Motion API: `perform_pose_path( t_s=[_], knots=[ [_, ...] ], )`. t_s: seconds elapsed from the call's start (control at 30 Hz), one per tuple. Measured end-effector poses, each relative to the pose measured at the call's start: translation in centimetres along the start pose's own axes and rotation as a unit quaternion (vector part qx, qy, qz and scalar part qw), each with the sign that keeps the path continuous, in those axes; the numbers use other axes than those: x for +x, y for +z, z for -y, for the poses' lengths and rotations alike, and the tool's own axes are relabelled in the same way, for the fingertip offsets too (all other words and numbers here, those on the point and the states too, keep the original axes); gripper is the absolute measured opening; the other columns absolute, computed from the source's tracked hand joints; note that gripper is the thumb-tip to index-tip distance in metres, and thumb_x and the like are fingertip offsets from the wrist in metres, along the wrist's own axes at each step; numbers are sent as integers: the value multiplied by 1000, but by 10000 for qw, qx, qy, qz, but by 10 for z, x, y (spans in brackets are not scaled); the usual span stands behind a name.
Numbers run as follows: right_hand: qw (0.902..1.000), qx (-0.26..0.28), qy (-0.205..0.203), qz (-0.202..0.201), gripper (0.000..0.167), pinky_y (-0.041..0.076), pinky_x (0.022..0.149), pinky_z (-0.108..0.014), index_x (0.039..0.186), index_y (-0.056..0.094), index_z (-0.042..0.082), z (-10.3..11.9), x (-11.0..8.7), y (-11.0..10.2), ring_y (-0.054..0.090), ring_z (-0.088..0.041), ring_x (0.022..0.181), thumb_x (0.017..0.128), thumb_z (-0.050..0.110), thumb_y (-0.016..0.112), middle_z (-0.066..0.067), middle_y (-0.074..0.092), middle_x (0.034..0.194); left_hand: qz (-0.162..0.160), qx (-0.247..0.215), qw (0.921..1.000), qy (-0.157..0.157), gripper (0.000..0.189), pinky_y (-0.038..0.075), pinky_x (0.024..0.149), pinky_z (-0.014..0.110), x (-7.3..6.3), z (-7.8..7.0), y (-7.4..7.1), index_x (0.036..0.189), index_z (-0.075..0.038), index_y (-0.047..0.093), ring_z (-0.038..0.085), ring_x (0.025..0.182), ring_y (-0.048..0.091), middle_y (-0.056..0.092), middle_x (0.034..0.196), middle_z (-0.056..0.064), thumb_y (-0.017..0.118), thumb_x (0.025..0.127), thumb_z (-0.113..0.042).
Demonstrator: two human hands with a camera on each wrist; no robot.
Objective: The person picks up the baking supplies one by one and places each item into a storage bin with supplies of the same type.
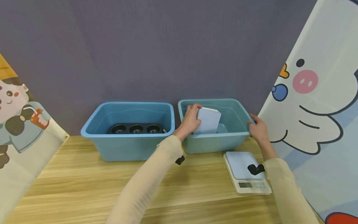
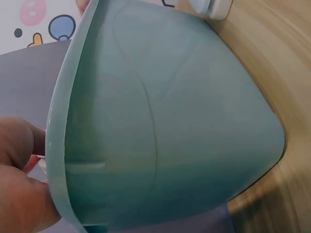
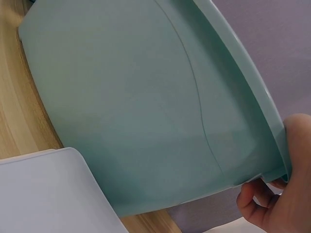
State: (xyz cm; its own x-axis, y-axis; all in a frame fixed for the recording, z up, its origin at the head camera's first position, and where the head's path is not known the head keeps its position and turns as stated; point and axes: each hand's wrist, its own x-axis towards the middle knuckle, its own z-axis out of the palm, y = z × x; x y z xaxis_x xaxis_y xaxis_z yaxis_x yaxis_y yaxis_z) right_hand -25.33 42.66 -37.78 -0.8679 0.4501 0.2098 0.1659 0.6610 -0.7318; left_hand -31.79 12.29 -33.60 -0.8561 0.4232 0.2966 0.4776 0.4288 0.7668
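My left hand [image 1: 191,122] pinches a pale flat kitchen scale [image 1: 208,121] by its upper left edge. The scale stands tilted inside the green-blue plastic bin [image 1: 213,144], its lower part hidden behind the front wall. My right hand [image 1: 258,130] grips the right end of the bin's rim, with fingers curled under the lip in the right wrist view. On the table, just in front of this bin, lies a second kitchen scale [image 1: 242,165] with a pale platform, a small display and buttons. The left wrist view mostly shows the bin's outer wall [image 2: 194,107].
A bluer plastic bin [image 1: 134,148] stands to the left, holding a dark muffin pan [image 1: 127,128]. Both bins sit on a wood-grain table [image 1: 84,186] against a dark grey backdrop [image 1: 156,53]. Cartoon-printed panels flank the table at left and right.
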Motion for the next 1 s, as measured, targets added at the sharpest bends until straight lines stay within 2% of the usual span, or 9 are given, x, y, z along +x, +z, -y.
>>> perform_pose_path(
  t_s=[0.1,0.27,0.37,0.47,0.6,0.73,0.9,1.0],
  knots=[
    [10000,53,1,26,53,47,56,-27,155,32,9,1,0,0,52,-41,111,104,22,37,-33,46,143,35,90,9999,-136,56,46,79,33,0,0,-4,141,-16,43,26,105,53,38,141,14,53,90,5],
    [9999,104,0,2,53,47,52,-26,155,32,8,0,0,0,52,-40,107,103,20,38,-33,46,141,152,211,9993,-262,48,45,85,39,-3,1,-7,141,-18,44,27,121,46,34,149,9,55,96,-8],
    [9999,102,8,0,54,48,51,-27,155,33,8,0,0,0,53,-39,104,103,20,38,-33,47,141,203,285,9992,-171,44,45,91,41,-4,2,-7,141,-18,46,26,126,44,35,150,7,55,98,-14],
    [10000,59,13,8,54,47,54,-25,155,33,8,1,1,0,52,-40,108,102,19,38,-33,47,142,183,290,9994,-28,41,45,94,41,-5,4,-7,139,-18,48,24,123,48,39,148,7,55,99,-16],
    [10000,6,37,53,54,44,61,-24,155,32,7,2,2,1,48,-40,116,103,20,38,-32,44,145,109,-2,9999,134,36,46,98,40,-9,4,-5,135,-17,51,23,126,49,43,144,6,55,100,-17],
    [9999,-1,60,95,54,44,61,-26,155,32,7,3,2,0,49,-40,116,103,20,38,-32,43,146,-185,-527,9975,421,31,46,102,40,-14,4,-4,130,-15,56,26,128,50,50,137,4,55,99,-12],
    [9997,90,112,189,54,47,52,-27,155,31,7,4,2,-1,53,-39,107,103,20,38,-32,42,147,-647,-1108,9866,1007,25,50,96,37,-25,2,1,118,-9,61,26,113,60,58,122,6,57,94,-5],
    [9996,110,109,221,55,47,52,-26,156,30,7,5,4,0,53,-38,107,103,20,37,-32,41,148,-699,-1291,9800,1346,22,52,91,32,-34,1,5,115,-10,62,20,105,61,60,118,5,56,95,-5]
  ],
)
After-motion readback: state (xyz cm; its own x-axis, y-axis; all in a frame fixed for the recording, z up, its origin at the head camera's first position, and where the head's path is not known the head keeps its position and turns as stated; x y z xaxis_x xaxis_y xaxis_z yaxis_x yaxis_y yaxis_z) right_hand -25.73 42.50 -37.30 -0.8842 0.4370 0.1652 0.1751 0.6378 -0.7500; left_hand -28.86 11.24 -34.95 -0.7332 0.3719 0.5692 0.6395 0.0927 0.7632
